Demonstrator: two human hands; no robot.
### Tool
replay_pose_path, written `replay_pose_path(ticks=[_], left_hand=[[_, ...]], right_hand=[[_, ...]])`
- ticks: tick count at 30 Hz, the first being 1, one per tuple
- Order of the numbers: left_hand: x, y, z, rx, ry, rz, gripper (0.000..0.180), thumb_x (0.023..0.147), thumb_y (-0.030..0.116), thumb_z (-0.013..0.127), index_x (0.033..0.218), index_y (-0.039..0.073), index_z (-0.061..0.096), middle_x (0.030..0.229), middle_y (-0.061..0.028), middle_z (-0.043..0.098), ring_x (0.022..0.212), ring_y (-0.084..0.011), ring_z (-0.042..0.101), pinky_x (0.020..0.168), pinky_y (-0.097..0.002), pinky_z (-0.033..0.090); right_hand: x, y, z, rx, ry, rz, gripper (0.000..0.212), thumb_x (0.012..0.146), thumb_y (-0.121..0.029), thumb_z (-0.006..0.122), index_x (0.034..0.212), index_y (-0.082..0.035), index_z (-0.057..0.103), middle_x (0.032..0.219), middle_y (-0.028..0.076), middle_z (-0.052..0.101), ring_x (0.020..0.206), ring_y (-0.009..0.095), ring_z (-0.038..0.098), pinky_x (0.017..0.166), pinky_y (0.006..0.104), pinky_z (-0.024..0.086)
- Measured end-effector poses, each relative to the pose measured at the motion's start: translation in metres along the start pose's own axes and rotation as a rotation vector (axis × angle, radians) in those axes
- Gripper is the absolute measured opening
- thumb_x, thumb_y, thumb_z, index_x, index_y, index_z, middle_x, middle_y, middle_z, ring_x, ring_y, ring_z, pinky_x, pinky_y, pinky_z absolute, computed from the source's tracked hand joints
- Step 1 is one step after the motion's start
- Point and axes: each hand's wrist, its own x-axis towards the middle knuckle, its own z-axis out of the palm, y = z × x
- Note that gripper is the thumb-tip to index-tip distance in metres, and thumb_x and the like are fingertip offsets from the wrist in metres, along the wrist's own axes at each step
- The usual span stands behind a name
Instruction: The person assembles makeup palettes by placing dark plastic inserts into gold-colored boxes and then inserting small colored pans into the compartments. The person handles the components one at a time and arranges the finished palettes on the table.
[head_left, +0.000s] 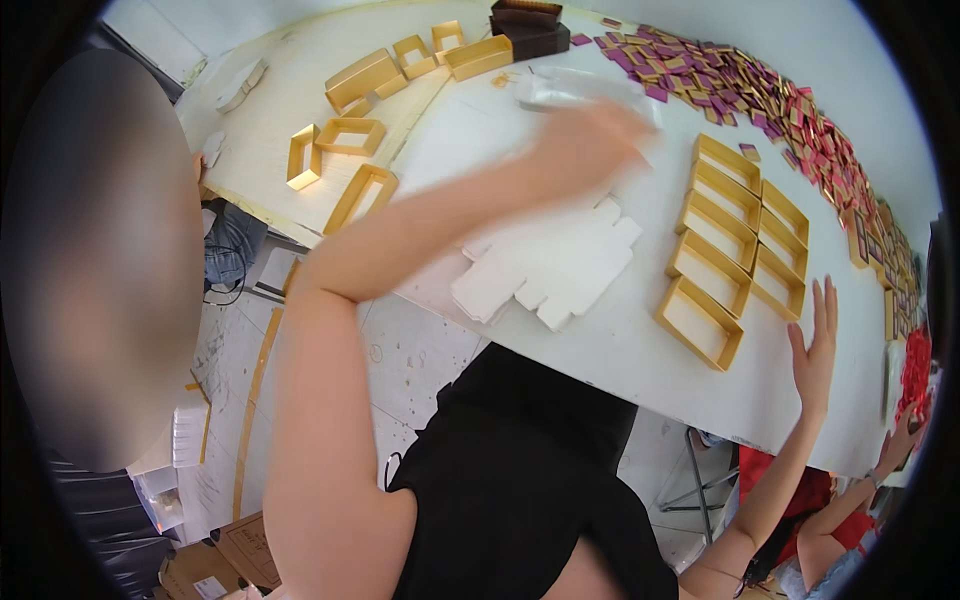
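Observation:
My left hand (590,145) is stretched across the table and smeared by motion; whether it holds anything cannot be made out. Below it lies a stack of flat white die-cut card pieces (565,265) with notched edges. Beyond that hand, a clear plastic bag or wrap (560,85) is partly covered. My right hand (816,360) is open, its fingers stretched out beside the lower right of a group of gold rectangular box frames (741,311). These frames stand edge to edge in two columns.
A heap of small purple, red and gold pieces (735,85) spreads along the far right. More gold frames (365,80) stand at the back left, near dark brown boxes (530,38). Another person's hand (903,437) works at the right edge beside red material (915,370).

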Motion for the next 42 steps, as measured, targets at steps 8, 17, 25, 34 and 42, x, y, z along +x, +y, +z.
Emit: replay_pose_path(ticks=[8,17,25,34,42], left_hand=[[-0.053,-0.276,-0.046,0.443,-0.398,-0.775,0.034,0.089,0.021,0.056,0.121,0.017,0.065,0.112,-0.0169,0.066,0.105,-0.0326,0.062,0.088,-0.0432,0.051],[-0.031,-0.305,-0.021,0.258,-0.643,-0.931,0.039,0.075,0.038,0.067,0.103,0.012,0.073,0.104,-0.0160,0.070,0.100,-0.0332,0.065,0.085,-0.0392,0.052],[0.018,-0.177,-0.086,0.188,-0.336,-0.667,0.023,0.076,0.026,0.070,0.082,0.004,0.070,0.082,-0.0135,0.069,0.072,-0.0259,0.064,0.065,-0.0388,0.049],[0.074,0.053,-0.066,-0.379,-0.382,-0.030,0.025,0.079,0.020,0.076,0.076,0.001,0.061,0.072,-0.0060,0.053,0.068,-0.0166,0.051,0.058,-0.0282,0.040],[0.148,0.103,0.016,-0.616,-0.479,0.545,0.042,0.078,0.011,0.073,0.117,0.009,0.059,0.093,-0.0072,0.065,0.076,-0.0229,0.059,0.071,-0.0345,0.050]], right_hand=[[0.096,-0.094,0.003,0.371,0.063,-0.007,0.053,0.089,0.000,0.059,0.139,-0.010,0.047,0.144,0.012,0.045,0.131,0.029,0.046,0.103,0.0422,0.042],[0.160,-0.219,0.025,0.268,0.058,-0.486,0.044,0.080,0.001,0.067,0.122,-0.007,0.056,0.132,0.012,0.053,0.113,0.034,0.056,0.085,0.0384,0.052],[0.176,-0.220,0.018,0.295,0.286,-0.590,0.047,0.076,0.001,0.070,0.121,-0.006,0.056,0.128,0.013,0.056,0.110,0.034,0.056,0.087,0.0398,0.051],[0.109,-0.171,-0.024,0.267,-0.008,-0.310,0.066,0.071,0.006,0.068,0.133,-0.009,0.047,0.131,0.010,0.052,0.094,0.032,0.061,0.074,0.0376,0.053],[0.025,-0.023,-0.077,0.326,0.137,-0.124,0.030,0.070,0.012,0.064,0.097,-0.001,0.061,0.092,0.012,0.064,0.085,0.026,0.064,0.074,0.0341,0.051]])
